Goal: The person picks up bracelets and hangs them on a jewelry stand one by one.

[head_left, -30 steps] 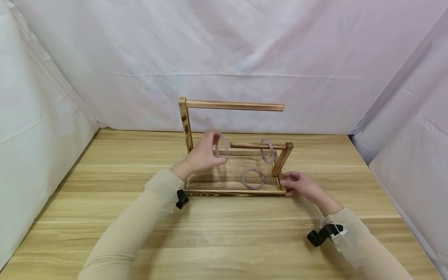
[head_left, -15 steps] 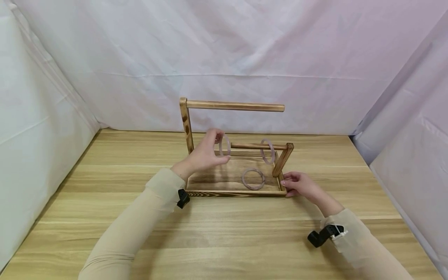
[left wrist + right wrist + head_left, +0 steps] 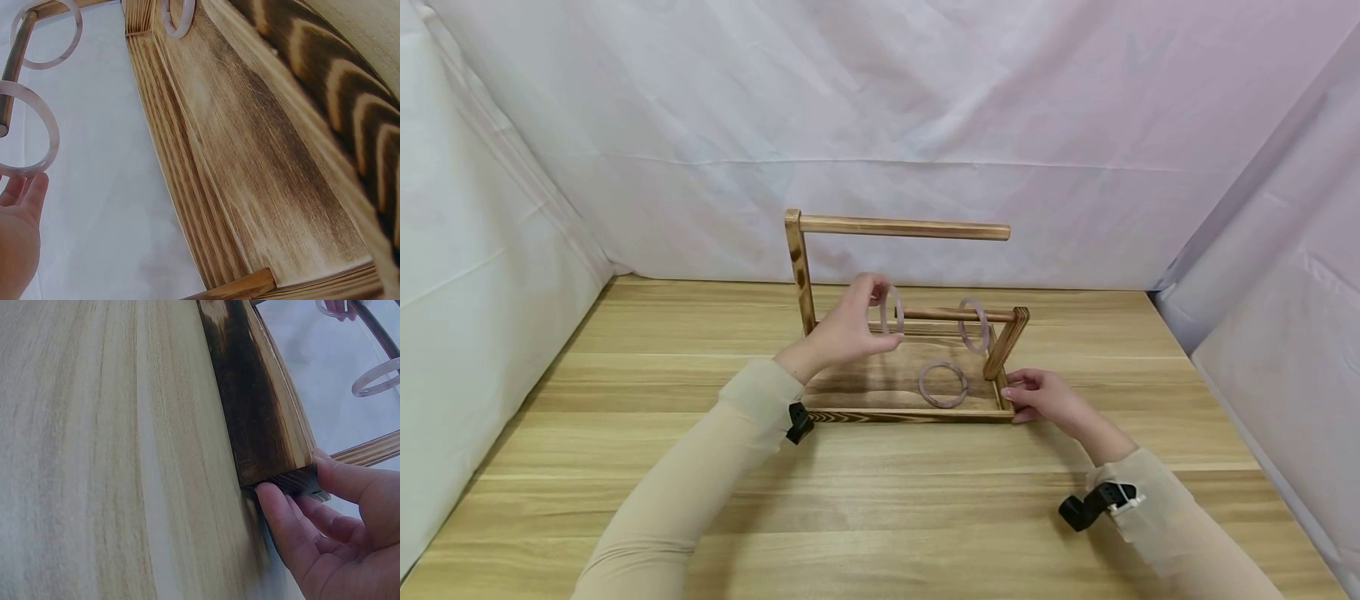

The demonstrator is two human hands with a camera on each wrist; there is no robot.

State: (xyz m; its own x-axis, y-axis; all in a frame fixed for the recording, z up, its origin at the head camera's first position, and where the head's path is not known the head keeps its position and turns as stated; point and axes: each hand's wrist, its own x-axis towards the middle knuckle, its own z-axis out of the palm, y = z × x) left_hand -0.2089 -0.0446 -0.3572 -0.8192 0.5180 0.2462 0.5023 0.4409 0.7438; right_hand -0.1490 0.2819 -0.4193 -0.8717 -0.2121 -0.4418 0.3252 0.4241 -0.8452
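Left fingers [image 3: 35,189] are pinched on a ring [image 3: 54,134], presumably light, brittle, best rim-held; right fingers [image 3: 282,519], on the tray [image 3: 917,416].

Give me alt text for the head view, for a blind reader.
The left hand holds a pale ring at the free end of a low wooden bar where a second ring hangs. A third ring lies in the tray below, and the right hand grips the tray's right end.
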